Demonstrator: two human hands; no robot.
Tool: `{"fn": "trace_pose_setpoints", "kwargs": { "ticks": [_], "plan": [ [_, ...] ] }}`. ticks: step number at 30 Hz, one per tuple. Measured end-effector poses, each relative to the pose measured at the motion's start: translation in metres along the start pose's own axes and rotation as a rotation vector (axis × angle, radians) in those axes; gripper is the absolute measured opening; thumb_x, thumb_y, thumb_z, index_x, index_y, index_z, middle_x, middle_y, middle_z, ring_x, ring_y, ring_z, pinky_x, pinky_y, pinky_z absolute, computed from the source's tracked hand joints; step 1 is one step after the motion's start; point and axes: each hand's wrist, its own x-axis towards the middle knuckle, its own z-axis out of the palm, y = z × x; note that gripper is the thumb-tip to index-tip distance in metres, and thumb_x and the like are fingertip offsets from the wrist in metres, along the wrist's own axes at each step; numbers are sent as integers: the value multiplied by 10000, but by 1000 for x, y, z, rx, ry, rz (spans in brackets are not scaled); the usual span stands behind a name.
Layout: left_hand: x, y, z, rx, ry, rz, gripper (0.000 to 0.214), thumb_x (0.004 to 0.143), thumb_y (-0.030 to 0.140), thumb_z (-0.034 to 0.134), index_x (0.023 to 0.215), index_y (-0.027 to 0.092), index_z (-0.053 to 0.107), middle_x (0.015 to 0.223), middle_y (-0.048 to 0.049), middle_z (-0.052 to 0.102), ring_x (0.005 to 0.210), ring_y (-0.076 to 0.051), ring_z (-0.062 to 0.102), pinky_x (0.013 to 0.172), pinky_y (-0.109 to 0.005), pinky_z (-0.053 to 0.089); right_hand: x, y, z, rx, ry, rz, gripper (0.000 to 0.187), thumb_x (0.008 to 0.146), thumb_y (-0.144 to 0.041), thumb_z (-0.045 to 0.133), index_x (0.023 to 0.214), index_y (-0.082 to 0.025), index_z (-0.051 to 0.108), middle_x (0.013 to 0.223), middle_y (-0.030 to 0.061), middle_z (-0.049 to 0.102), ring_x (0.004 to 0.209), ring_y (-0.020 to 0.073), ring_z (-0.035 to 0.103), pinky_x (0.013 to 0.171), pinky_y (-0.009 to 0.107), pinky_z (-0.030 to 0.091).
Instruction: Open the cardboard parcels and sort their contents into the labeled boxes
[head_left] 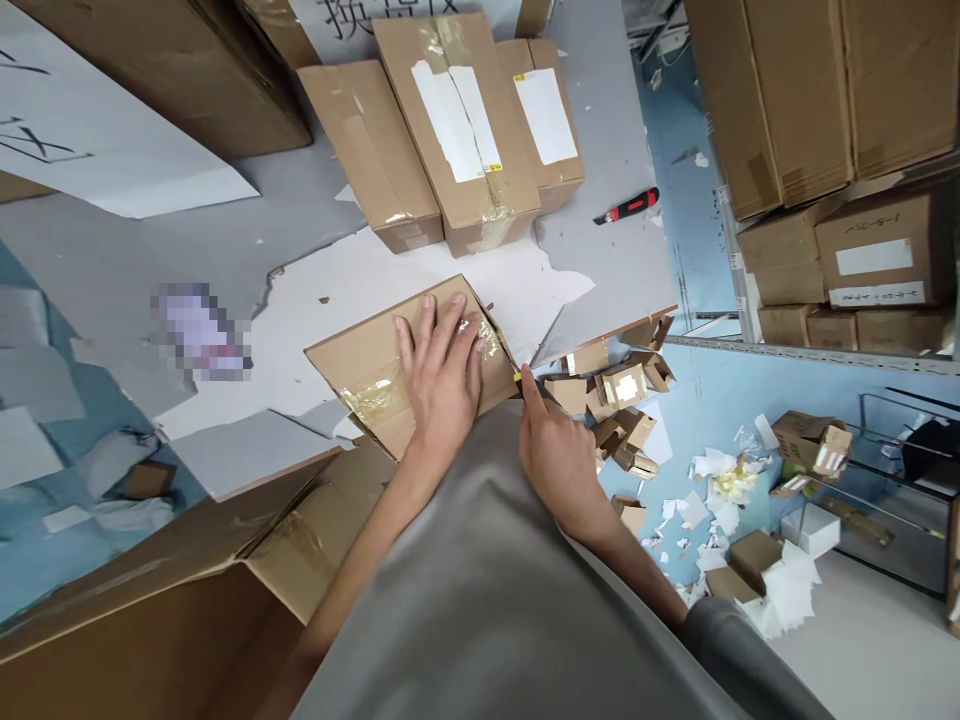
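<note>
My left hand (441, 372) lies flat with fingers stretched out on top of a taped cardboard box (360, 372) near the table's front edge. My right hand (559, 452) is closed round a small tool with a yellow tip (517, 377), pressed against the box's right end. The blade or tip itself is mostly hidden by my fingers.
Three taped cardboard boxes (450, 120) stand at the back of the grey table (135, 270). A red and black utility knife (628, 207) lies at the table's right. Small boxes and paper scraps (622, 400) litter the floor. Shelves with cartons (840, 250) stand at the right. A big open carton (150, 620) sits at the lower left.
</note>
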Motion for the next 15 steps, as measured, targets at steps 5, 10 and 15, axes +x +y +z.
{"fn": "trace_pose_setpoints", "kwargs": {
  "ticks": [5, 10, 15],
  "plan": [
    [0, 3, -4, 14, 47, 10, 394, 1207, 440, 523, 1506, 298, 736, 1732, -112, 641, 1765, -355, 398, 1473, -747, 126, -4, 25, 0, 123, 52, -117, 766, 1172, -196, 498, 1893, -214, 240, 1133, 121, 883, 930, 264, 858, 860, 329, 648],
    [-15, 9, -28, 102, 188, -58, 436, 1193, 434, 549, 1604, 350, 668, 1770, -101, 595, 1760, -354, 406, 1471, -752, 157, 25, 79, 5, 662, 224, -226, 585, 1185, -369, 458, 1746, -217, 522, 1045, 69, 889, 789, 242, 825, 835, 350, 663],
    [-43, -2, -44, 221, 373, -255, 687, 1160, 515, 604, 1800, 338, 430, 1951, -136, 257, 1844, -434, 42, 1441, -818, -30, 142, 106, 41, 1090, 265, -291, 616, 1096, -777, 464, 1203, -210, 681, 1002, 97, 849, 690, 190, 755, 718, 326, 653]
  ]
}}
